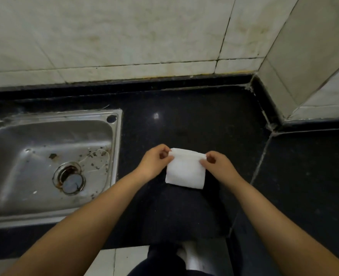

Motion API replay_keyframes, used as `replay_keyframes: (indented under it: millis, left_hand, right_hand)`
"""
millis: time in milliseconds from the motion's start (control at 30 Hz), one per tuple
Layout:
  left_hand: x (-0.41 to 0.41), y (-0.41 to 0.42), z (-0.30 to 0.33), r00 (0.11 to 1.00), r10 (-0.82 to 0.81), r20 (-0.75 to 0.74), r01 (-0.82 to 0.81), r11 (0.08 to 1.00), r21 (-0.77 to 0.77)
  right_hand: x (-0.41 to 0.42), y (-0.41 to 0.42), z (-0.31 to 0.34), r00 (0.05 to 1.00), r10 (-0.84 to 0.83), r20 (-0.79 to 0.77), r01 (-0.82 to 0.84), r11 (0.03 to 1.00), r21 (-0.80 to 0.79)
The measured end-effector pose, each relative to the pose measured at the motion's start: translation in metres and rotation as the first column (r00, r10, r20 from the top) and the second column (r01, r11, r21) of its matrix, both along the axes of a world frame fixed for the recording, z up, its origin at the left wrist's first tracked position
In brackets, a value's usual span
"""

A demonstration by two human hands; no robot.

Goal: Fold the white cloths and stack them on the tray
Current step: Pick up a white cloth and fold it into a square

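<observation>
From the head camera, looking down, a small white cloth (186,169) is held over a black stone countertop (204,120), just right of centre. It is already folded into a rough rectangle, with a folded band running along its upper edge. The left hand (156,160) pinches the cloth's upper left corner, thumb and fingertips drawn together on the fabric. The right hand (219,163) pinches the upper right corner in the same way, its fingers curled in around the edge. The lower part of the cloth hangs or lies flat below the two hands; whether it touches the counter cannot be told. Both bare forearms reach in from the bottom corners of the view.

To the left, set into the counter, is a stainless steel sink (25,218), its basin stained and speckled with dark debris around the round drain (70,179). A small round hole sits in the sink's back right corner. Pale marbled wall tiles (124,32) rise behind the counter and turn a corner at the right. At the bottom edge, dark clothing (164,259) shows below the counter.
</observation>
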State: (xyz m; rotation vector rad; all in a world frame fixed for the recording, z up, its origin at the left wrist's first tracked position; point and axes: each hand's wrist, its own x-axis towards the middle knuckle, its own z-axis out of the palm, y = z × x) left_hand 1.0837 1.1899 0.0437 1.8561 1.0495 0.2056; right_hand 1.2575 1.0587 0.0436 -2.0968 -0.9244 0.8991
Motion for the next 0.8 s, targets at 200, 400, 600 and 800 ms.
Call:
replay_keyframes:
  millis: [200, 400, 600, 800]
  left_hand:
    - [0.034, 0.020, -0.027, 0.982, 0.000, -0.191, 0.039, 0.979, 0.200]
    - [0.031, 0.010, -0.039, 0.961, 0.143, -0.237, -0.058, 0.941, 0.332]
    - [0.030, -0.018, -0.045, 0.886, 0.195, -0.421, -0.038, 0.935, 0.352]
    - [0.030, -0.022, -0.023, 0.957, 0.214, -0.198, -0.192, 0.973, 0.127]
  right_hand:
    - [-0.001, 0.035, -0.018, 0.974, -0.124, 0.189, 0.158, 0.971, -0.177]
    - [-0.002, 0.045, -0.018, 0.927, 0.026, 0.374, 0.128, 0.915, -0.382]
    - [-0.016, 0.041, -0.017, 0.893, 0.139, 0.428, 0.122, 0.840, -0.528]
    - [-0.032, 0.029, -0.013, 0.958, -0.105, 0.266, 0.184, 0.939, -0.291]
